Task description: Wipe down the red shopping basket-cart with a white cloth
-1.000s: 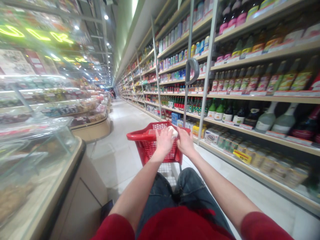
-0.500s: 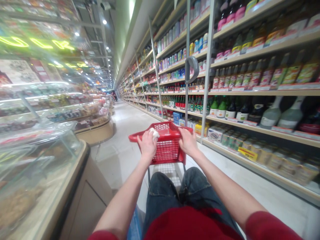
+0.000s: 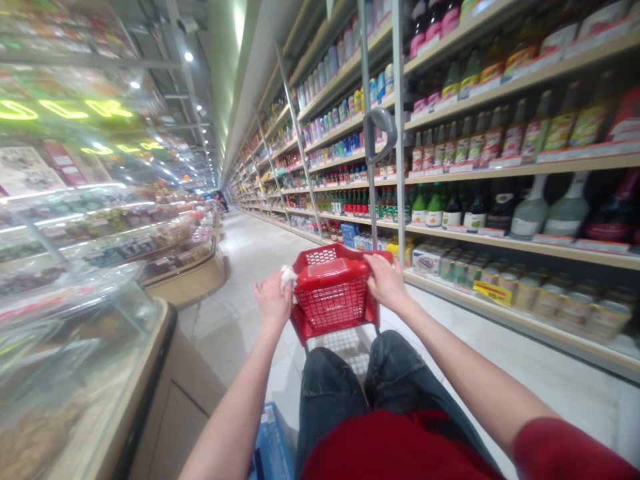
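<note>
Two bare hands are on a red plastic mesh shopping basket (image 3: 333,293) out in front of the person, held up in the supermarket aisle above the knees in dark blue jeans (image 3: 370,387). The left hand (image 3: 273,300) is curled shut around a small crumpled white cloth (image 3: 288,275), pressing it against the basket's left rim. The right hand (image 3: 386,281) is closed over the right rim, fingers wrapped over the top edge, gripping firmly. A flat red panel sits inside the basket near its top; whether anything else lies in it cannot be told. Rising behind the basket is a thin metal pole with a grey loop handle (image 3: 381,137). Off to the right run long wooden shelves (image 3: 500,243) packed with bottles, cans and jars. On the left stands a glass-fronted display counter (image 3: 85,347), with neon lettering glowing above it. Pale floor tiles (image 3: 250,247) stretch away down the aisle, and a blue crate (image 3: 273,447) shows just beside the left leg.
</note>
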`<move>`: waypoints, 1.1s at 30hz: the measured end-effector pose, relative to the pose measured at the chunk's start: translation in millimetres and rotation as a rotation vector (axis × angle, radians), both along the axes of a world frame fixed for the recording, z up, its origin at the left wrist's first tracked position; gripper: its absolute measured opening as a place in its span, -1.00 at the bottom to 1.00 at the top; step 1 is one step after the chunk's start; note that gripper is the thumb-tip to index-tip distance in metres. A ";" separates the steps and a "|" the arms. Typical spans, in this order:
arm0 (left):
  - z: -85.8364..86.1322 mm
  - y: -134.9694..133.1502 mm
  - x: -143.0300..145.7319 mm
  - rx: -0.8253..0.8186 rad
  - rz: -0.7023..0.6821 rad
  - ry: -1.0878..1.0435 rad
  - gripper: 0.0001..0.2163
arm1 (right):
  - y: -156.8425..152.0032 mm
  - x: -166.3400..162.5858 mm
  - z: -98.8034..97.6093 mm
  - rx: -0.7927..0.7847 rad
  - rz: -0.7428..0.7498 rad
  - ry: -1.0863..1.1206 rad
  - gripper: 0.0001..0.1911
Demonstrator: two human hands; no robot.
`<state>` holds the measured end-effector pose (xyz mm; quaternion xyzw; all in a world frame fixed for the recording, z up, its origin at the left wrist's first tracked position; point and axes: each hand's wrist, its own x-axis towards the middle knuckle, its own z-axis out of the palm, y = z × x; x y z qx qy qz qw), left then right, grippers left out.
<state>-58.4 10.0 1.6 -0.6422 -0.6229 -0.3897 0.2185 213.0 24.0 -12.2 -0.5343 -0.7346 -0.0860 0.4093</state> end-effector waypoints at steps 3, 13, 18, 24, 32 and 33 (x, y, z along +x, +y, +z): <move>3.9 3.8 -14.5 -0.006 0.066 -0.114 -0.72 | -4.0 -1.2 1.4 -0.012 0.016 0.010 -0.46; 11.2 5.0 40.8 0.006 -0.028 0.018 -0.72 | -15.4 -8.8 0.5 0.032 -0.014 0.044 -0.51; 11.6 0.2 66.4 0.000 -0.195 0.111 -0.70 | -15.4 -1.8 -4.5 0.055 -0.050 0.040 -0.52; 13.0 -3.2 9.0 0.032 0.072 -0.001 -0.73 | -17.1 1.0 -7.0 0.074 -0.053 0.053 -0.51; 7.1 -7.5 47.0 0.032 -0.041 0.031 -0.72 | -18.0 -6.1 -7.8 0.073 -0.077 0.056 -0.50; 5.5 -8.6 51.9 0.042 -0.071 0.036 -0.72 | -17.5 -4.7 -8.3 0.074 -0.077 0.047 -0.49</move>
